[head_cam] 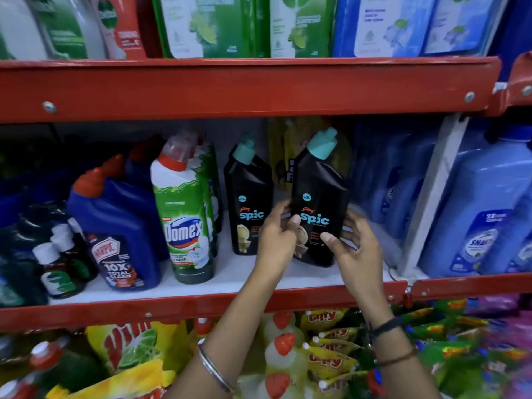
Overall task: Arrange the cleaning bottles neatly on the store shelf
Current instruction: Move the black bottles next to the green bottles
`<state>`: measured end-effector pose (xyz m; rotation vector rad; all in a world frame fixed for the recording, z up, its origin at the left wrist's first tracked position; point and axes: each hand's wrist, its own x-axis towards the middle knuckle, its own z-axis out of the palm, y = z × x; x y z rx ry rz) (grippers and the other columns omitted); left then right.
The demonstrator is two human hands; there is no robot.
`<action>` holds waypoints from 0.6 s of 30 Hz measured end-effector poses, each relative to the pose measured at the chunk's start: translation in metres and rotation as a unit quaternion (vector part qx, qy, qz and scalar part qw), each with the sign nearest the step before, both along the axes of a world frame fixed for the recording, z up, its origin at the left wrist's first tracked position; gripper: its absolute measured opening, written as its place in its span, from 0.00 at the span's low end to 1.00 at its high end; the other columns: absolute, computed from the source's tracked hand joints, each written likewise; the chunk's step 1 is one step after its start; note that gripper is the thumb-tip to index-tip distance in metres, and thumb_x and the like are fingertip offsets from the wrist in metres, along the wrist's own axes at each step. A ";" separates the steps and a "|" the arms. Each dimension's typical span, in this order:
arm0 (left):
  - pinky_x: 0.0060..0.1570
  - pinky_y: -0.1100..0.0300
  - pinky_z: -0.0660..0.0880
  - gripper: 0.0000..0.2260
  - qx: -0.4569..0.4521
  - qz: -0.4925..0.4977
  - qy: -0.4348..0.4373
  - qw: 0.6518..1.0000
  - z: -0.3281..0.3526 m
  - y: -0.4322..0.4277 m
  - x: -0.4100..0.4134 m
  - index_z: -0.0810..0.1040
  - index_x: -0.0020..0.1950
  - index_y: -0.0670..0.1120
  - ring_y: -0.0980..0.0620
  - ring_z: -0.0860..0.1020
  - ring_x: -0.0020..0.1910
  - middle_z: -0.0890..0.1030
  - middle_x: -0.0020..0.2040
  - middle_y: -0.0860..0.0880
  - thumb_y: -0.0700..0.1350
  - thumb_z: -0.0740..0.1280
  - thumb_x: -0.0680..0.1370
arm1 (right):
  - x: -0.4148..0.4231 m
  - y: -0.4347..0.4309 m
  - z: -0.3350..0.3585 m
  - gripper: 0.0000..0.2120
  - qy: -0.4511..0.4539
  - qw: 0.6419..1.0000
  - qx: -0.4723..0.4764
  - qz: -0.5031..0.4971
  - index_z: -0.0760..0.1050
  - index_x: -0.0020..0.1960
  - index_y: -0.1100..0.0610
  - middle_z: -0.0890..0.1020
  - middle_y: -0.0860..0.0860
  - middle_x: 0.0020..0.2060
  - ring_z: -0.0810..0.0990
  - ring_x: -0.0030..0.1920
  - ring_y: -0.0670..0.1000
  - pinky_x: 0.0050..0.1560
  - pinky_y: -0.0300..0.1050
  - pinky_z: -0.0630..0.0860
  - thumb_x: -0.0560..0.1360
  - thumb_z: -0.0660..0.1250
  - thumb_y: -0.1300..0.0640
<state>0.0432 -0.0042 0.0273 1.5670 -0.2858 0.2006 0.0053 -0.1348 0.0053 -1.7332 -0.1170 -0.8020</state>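
A black Spic bottle [322, 194] with a teal cap stands on the white middle shelf [230, 280]. My left hand [275, 240] grips its lower left side, thumb on the label. My right hand [355, 254] holds its lower right side, thumb on the front. A second black Spic bottle [249, 197] stands just to the left, partly behind my left hand. Further left are a green and white Domex bottle [184, 220] and a blue Harpic bottle [121, 234] with a red cap.
Small dark bottles with white caps [57, 269] crowd the shelf's left end. Large blue bottles [478, 220] stand at the right behind a white upright [431, 194]. Yellow pouches [288, 145] sit at the back. Red shelf rails [230, 87] run above and below; packs fill the lower shelf.
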 end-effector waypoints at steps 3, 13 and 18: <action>0.28 0.58 0.74 0.13 -0.027 0.035 -0.031 0.999 -0.002 0.022 -0.012 0.70 0.61 0.54 0.48 0.76 0.30 0.78 0.45 0.38 0.39 0.59 0.80 | -0.001 0.020 0.002 0.22 -0.006 0.999 0.001 0.038 0.72 0.63 0.50 0.79 0.36 0.51 0.79 0.52 0.36 0.48 0.27 0.74 0.71 0.72 0.60; 0.51 0.35 0.78 0.17 0.008 0.169 -0.043 0.985 -0.020 0.068 -0.021 0.69 0.62 0.64 0.40 0.79 0.55 0.80 0.59 0.45 0.45 0.59 0.77 | 0.015 0.071 -0.010 0.24 0.031 0.991 0.011 0.133 0.71 0.63 0.47 0.81 0.46 0.56 0.81 0.55 0.47 0.57 0.45 0.77 0.71 0.70 0.63; 0.52 0.35 0.77 0.24 -0.001 0.151 -0.035 0.988 -0.020 0.075 -0.023 0.67 0.52 0.76 0.38 0.78 0.57 0.78 0.61 0.47 0.42 0.56 0.79 | 0.020 0.079 -0.013 0.25 0.035 0.989 0.005 0.140 0.70 0.58 0.39 0.81 0.47 0.55 0.81 0.54 0.46 0.55 0.39 0.77 0.71 0.70 0.65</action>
